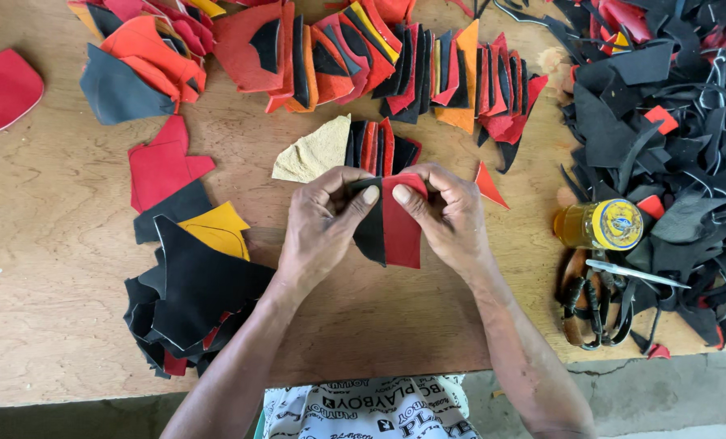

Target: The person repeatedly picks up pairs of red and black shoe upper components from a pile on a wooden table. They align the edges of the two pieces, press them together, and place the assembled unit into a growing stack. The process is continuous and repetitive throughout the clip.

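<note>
At the far left edge of the frame a rounded red leather piece (2, 89) lies alone on the wooden worktop (46, 244). Right of it, in the lower left, sits a heap of black cut pieces (192, 301) with a yellow piece (216, 228) and a red piece (161, 167) lying above it. Along the top of the frame runs a row of red, orange and black cut pieces (363, 57), overlapped like fallen cards.

In the middle, a tan suede piece (314, 153) lies just beside a short stack of black and red pieces (383, 146). Just below these, the left hand (318, 232) pinches a black leather piece (371, 232), its fingers closed on the top edge. The right hand (452, 215) grips a red leather piece (401, 228), fingers narrow on its upper corner. The two pieces touch along one side and are held upright just above the worktop at frame centre.

Right of the hands lies a small red triangle (487, 185). Farther right, a jar with a yellow lid (600, 225) lies on its side, with scissors (594, 305) below it. A big pile of black scraps (671, 146) fills the right side.
</note>
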